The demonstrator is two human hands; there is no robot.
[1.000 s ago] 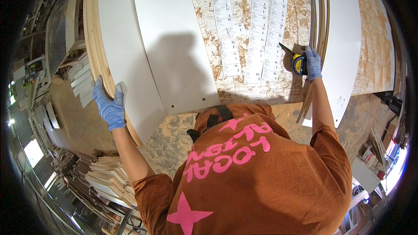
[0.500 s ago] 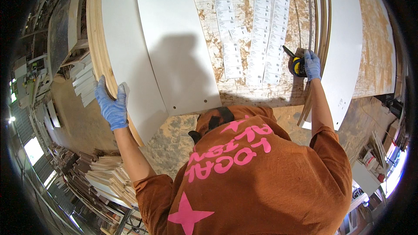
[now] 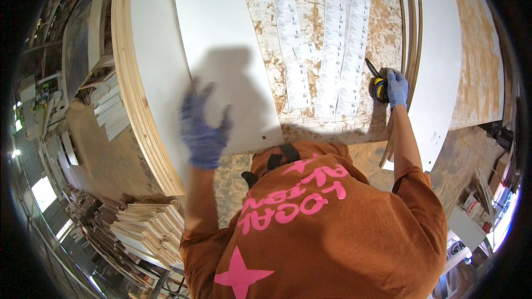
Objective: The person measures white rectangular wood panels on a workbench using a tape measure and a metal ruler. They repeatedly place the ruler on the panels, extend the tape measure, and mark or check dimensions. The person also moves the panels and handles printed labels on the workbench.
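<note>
In a blue glove, my left hand (image 3: 204, 127) is over the white panels, fingers spread and slightly blurred, with nothing in it. Beneath it lie a long white panel (image 3: 158, 39) and a second white panel (image 3: 221, 27) beside it, with a small dark hole near its near end. My right hand (image 3: 397, 87), also gloved, is closed round a black and yellow tape measure (image 3: 380, 89) at the edge of the right-hand panel stack. A dark pen-like stick (image 3: 372, 67) juts out past the tape measure; how it is held is hidden.
Strips of white printed labels (image 3: 334, 50) lie on the worn, paint-stained table (image 3: 310, 127) between the panels. At the right stands another stack of curved white panels (image 3: 435, 66). Wooden pieces (image 3: 149, 224) are piled at the lower left, below table height.
My left hand has left the outer edge of the left panel stack and moved right, over the white panels. My right hand, with the tape measure, has barely moved.
</note>
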